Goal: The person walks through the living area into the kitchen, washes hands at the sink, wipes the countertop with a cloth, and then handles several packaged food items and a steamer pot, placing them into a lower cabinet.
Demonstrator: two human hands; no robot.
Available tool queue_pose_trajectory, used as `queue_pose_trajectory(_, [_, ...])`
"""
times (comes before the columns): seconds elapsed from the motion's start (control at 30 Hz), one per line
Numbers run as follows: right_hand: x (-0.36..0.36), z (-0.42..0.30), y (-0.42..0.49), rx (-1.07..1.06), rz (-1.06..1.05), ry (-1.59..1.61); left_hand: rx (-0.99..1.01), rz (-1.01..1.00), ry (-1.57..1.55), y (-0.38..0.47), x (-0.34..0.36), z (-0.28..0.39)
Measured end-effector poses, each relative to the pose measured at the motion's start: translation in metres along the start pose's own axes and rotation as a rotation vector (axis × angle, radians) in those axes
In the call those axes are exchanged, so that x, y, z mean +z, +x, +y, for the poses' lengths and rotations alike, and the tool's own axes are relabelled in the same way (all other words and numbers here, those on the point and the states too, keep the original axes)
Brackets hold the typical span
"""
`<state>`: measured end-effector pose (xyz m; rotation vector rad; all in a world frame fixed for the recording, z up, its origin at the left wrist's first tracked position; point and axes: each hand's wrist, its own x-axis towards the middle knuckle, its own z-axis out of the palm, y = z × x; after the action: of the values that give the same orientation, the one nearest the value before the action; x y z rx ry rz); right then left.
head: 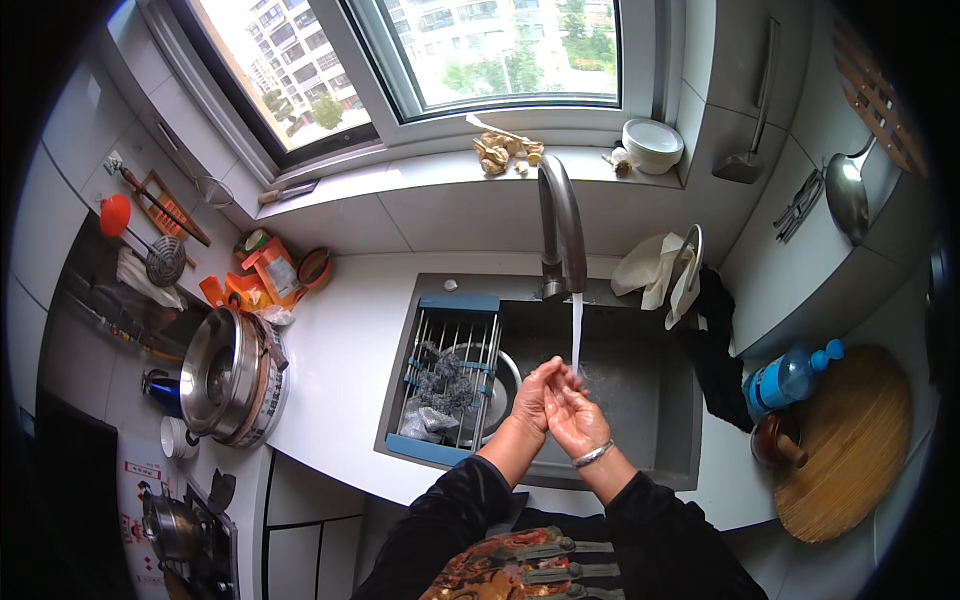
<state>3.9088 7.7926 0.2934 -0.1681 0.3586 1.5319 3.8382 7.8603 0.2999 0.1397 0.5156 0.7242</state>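
Observation:
Water runs from a curved metal faucet (566, 232) down to my two wet hands over a dark grey sink (637, 435). My left hand (536, 394) is partly turned inward against the other, its fingertips near the stream. Palm up and cupped, my right hand (579, 420) touches it; a silver bangle (593, 454) circles that wrist. Neither hand shows an object in it. On the sink's left side sits a drying rack (442, 454) with blue ends, carrying steel-wool scourers (450, 382) and a crumpled silvery plastic bag (425, 422). Beneath the rack a round metal basin (512, 375) is partly hidden.
A blue-capped bottle (784, 381), a round wooden board (847, 450) and cloths (660, 270) stand right of the sink. Stacked metal basins (217, 375) and orange packages (262, 277) are at left. Garlic (499, 150) and white bowls (651, 142) line the windowsill.

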Motion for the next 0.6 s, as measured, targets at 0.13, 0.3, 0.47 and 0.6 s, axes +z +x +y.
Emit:
queue_pose_trajectory(0.13, [-0.013, 0.011, -0.007, -0.233, -0.022, -0.536, -0.048, 0.189, 0.111, 0.001, -0.001, -0.004])
queue_pose_trajectory(0.3, [-0.018, -0.007, 0.000, -1.122, -0.432, -1.997, 0.108, 0.308, 0.208, 0.003, -0.002, -0.016])
queue_pose_trajectory(0.47, [0.002, -0.007, 0.019, -0.582, -0.155, -1.784, 0.058, 0.184, 0.237, -0.002, 0.003, -0.023])
queue_pose_trajectory(0.6, [0.025, 0.012, 0.035, -0.273, 0.013, -0.529, 0.020, -0.042, 0.052, -0.012, 0.013, -0.019])
